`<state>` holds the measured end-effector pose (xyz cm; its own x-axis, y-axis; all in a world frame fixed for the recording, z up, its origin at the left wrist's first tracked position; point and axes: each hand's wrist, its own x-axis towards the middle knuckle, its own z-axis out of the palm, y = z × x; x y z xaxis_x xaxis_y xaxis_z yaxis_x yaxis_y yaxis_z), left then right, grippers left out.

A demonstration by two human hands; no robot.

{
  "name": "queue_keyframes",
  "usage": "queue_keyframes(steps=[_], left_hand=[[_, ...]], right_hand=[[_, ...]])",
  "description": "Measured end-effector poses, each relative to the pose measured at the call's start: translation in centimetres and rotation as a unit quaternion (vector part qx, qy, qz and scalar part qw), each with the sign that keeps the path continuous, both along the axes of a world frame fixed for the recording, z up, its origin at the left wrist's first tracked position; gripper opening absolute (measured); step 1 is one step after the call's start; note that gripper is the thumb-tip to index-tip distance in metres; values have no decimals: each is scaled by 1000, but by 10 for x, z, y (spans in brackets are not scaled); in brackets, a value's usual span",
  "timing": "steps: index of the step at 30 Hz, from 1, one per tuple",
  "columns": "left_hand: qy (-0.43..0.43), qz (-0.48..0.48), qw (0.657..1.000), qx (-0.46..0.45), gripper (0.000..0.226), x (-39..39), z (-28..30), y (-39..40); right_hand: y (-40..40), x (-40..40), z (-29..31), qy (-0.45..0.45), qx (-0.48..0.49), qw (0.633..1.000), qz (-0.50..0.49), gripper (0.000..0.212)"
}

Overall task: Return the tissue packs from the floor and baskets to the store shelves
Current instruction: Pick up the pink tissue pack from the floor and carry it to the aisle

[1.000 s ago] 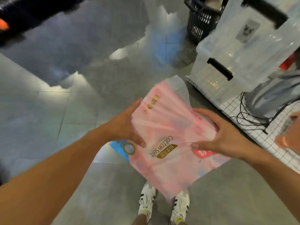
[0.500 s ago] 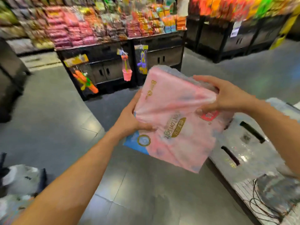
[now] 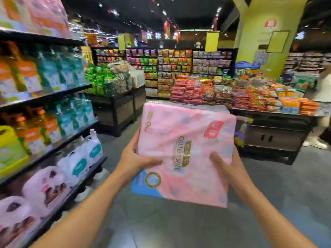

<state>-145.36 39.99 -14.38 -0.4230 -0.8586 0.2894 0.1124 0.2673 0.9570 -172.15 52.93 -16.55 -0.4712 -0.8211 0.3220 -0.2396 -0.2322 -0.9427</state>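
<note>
Tissue pack (image 3: 186, 154) higher now, aisle ahead

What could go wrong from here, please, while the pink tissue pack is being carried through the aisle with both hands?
1. The pink tissue pack has a slick plastic wrap, and the left hand and right hand grip only its lower edges, so it might slip.
2. Held up in front, it hides the floor ahead, where a person stands on the right.
3. The white jugs on the low shelf jut towards the aisle.
</note>
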Motion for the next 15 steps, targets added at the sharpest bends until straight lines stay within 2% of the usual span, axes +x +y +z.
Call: queue_keyframes(steps=[2, 5, 8, 12, 15], left_hand=[[-11, 30, 999, 7, 92, 43, 11, 6], [0, 83, 996, 28, 79, 112, 27, 24], [17, 177, 984, 25, 70, 185, 33, 50], [15, 300, 954, 6, 79, 296, 40, 99], [-2, 380, 925, -8, 77, 375, 47, 150]], right_hand=[[-25, 32, 12, 6, -20, 999, 42, 85], [-57, 93, 29, 31, -33, 990, 132, 79], [-83, 161, 42, 101, -41, 971, 214, 92], [-102, 265, 57, 170, -51, 919, 353, 110], [-95, 352, 71, 196, -45, 866, 458, 121]])
